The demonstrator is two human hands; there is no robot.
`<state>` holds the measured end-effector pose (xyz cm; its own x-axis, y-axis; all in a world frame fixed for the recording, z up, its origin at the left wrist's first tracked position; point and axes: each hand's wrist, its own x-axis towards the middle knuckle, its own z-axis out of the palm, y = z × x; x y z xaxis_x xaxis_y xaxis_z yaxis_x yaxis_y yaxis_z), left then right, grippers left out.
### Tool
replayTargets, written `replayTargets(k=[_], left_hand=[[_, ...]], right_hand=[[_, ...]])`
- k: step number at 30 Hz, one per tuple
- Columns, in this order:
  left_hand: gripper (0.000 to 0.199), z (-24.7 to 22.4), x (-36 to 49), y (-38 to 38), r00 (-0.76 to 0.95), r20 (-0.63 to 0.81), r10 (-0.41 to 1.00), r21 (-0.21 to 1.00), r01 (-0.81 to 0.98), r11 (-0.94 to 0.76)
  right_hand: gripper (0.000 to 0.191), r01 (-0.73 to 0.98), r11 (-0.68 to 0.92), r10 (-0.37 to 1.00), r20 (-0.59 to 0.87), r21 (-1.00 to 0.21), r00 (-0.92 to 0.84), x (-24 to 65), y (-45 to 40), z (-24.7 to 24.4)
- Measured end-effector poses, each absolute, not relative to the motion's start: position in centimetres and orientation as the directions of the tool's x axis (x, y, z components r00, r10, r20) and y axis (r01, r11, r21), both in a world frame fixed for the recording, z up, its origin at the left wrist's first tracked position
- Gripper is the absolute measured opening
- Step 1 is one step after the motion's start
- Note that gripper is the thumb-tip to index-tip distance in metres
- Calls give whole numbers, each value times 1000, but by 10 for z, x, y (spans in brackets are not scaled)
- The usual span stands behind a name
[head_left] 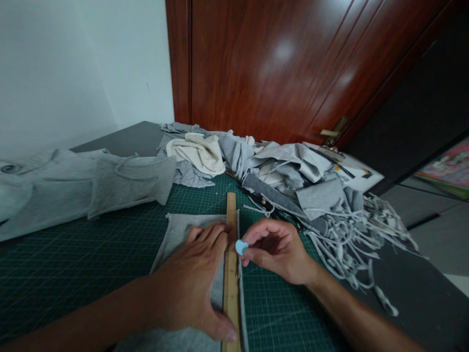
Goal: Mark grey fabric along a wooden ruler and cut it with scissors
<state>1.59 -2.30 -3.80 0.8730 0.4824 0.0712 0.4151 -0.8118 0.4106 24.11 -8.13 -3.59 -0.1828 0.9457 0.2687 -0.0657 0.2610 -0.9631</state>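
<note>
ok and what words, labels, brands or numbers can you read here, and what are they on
No text can be read for certain.
Wooden ruler: markings too small and blurred to read.
Green cutting mat: grid lines show, but no readable numbers.
Colourful panel at the right edge: too blurred to tell whether it bears words.
Blue disc: no lettering visible.

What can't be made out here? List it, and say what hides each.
All in the head view:
Gray cloth: partly covered by the left hand and forearm; near end cut off by the bottom edge.
Wooden ruler: near end cut off by the bottom edge; markings too small and blurred to read.
Blue disc: partly covered by the right hand.
Colorful panel: cut off by the right edge, blurred.
</note>
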Motion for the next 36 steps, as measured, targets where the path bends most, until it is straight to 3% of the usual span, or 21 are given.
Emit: replayTargets(k=[5, 10, 15, 20, 25, 30, 36], left_hand=[[125, -42, 14, -22, 870, 130, 475, 439, 379, -815], [118, -38, 16, -23, 868, 83, 489, 434, 410, -802], [121, -33, 18, -24, 869, 87, 487, 427, 410, -806], [120, -35, 18, -24, 865, 114, 488, 434, 399, -808], [117, -37, 16, -23, 873, 130, 471, 432, 378, -819], [126, -38, 15, -24, 868, 104, 486, 426, 402, -810], [127, -39, 16, -23, 865, 148, 479, 439, 377, -816]], right_hand=[[16, 48, 257, 916, 228, -965, -331, 236, -89, -37], [14, 80, 171, 910, 126, -982, -395, 246, -89, -38], [24, -19, -23, 955, -17, -1000, -295, 251, -84, -44], [33, -46, -104, 989, -99, -993, -115, 242, -76, -51], [30, -30, -44, 999, -43, -999, -32, 241, -75, -48], [17, 92, 92, 996, 93, -991, 3, 239, -76, -42], [13, 214, 45, 999, 45, -976, -5, 236, -77, -45]])
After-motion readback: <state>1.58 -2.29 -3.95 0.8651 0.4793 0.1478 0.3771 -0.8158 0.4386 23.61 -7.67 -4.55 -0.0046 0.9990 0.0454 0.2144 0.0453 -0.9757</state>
